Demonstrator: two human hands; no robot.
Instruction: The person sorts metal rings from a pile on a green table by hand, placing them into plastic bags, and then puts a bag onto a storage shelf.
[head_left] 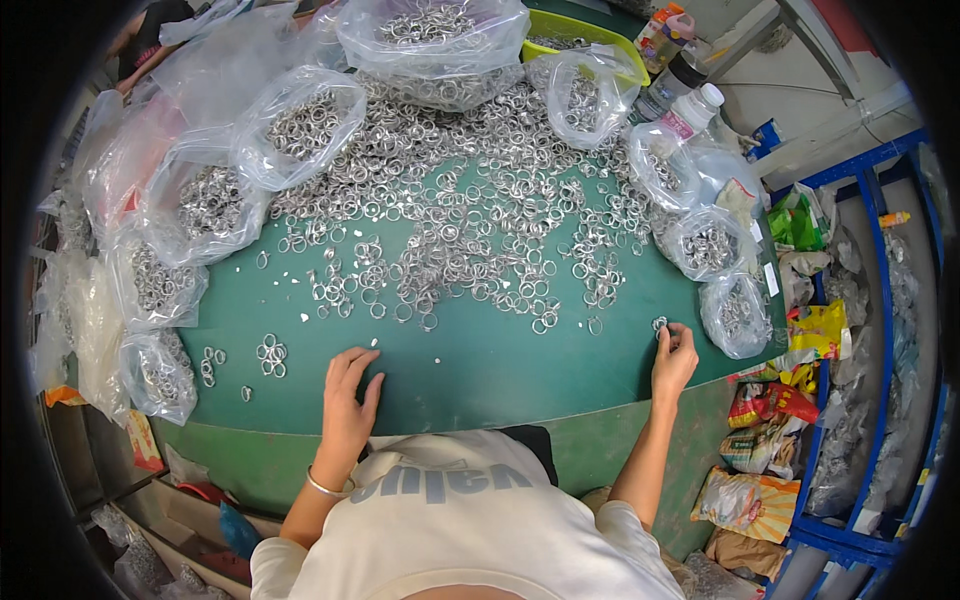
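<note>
— Hands? 
— Right hand [674, 358] pinches small silver metal rings [660, 324] at its fingertips; left hand [347, 392] flat, fingers spread, on green table [480, 370]. 
— Containers? 
— Clear plastic bags [205, 205] hold rings; loose heap [450, 230] mid-table.

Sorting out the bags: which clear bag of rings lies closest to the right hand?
The small bag at the table's right edge, just beyond the right hand; every other bag lies farther off.

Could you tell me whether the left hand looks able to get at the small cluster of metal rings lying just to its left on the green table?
Probably yes. The left hand lies flat on the green table, and only bare surface separates it from the small ring cluster.
</note>
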